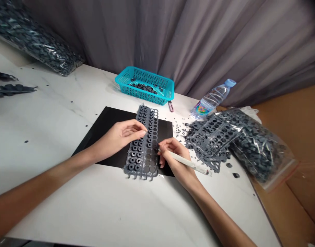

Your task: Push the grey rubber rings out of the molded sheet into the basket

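We work a grey ring sheet (144, 145) on the black mat (108, 123).
Our left hand (121, 135), loosely curled and gripping nothing, presses its fingertips on the sheet's 9 o'clock edge. Our right hand (174, 156) pinches a white stick (190, 163) like a pen, its tip touching the sheet's 3 o'clock side. From the sheet, a teal basket (147, 94) sits at 12 o'clock and emptied sheets (214, 135) at 3 o'clock.

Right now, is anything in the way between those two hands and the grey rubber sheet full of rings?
Nothing visible. The left hand rests its fingertips on the grey moulded rubber sheet of rings; the right hand holds a slim white rod with its tip at the sheet.
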Motion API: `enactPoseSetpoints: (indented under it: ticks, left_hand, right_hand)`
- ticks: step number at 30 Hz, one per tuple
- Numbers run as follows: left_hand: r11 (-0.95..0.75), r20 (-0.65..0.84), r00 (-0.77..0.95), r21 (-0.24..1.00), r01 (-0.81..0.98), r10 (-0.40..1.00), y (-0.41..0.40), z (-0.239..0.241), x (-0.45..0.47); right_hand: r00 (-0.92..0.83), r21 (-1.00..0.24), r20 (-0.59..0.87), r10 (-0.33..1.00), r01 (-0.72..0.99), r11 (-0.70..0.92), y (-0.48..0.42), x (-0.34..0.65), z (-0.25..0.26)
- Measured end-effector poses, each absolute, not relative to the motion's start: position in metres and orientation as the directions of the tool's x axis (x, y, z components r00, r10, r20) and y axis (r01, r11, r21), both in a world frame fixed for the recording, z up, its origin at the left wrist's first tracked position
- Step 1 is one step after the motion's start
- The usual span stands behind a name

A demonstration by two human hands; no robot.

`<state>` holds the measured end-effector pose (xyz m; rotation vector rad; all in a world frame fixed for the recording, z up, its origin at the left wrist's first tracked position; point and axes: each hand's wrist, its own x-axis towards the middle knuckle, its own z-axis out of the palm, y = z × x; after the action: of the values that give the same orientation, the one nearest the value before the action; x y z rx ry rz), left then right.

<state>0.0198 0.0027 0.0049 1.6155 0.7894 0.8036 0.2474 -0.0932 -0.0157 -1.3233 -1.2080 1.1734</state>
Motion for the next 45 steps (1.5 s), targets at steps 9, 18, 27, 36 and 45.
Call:
enactPoseSetpoints:
  ticks: [9, 18, 27, 36, 45]
  left_hand:
    - [0.138, -0.146, 0.685, 0.988, 0.066, 0.714, -0.013, 0.007, 0.025]
    - [0.273, -0.248, 0.69, 0.959, 0.076, 0.68, -0.014, 0.004, 0.024]
    - [0.072, -0.119, 0.637, 0.992, 0.099, 0.762, -0.027, -0.007, 0.038]
    - [-0.647, 0.249, 0.695, 0.652, 0.394, 0.674, -0.013, -0.014, 0.027]
    - [-0.655, 0.227, 0.722, 0.648, 0.388, 0.653, -0.013, -0.016, 0.028]
  right_hand:
    - [0.004, -0.991, -0.028, 1.0, 0.133, -0.028, -0.091, 0.25, -0.019]
    - [0.06, -0.935, 0.173, 0.983, 0.323, 0.145, -0.094, 0.251, -0.017]
    - [-0.153, -0.716, 0.378, 0.913, 0.577, 0.393, -0.097, 0.246, -0.009]
    - [0.046, -0.368, 0.332, 0.942, 0.926, 0.084, -0.089, 0.324, 0.013]
    - [0.059, -0.185, 0.31, 0.949, 0.983, -0.001, -0.101, 0.33, 0.026]
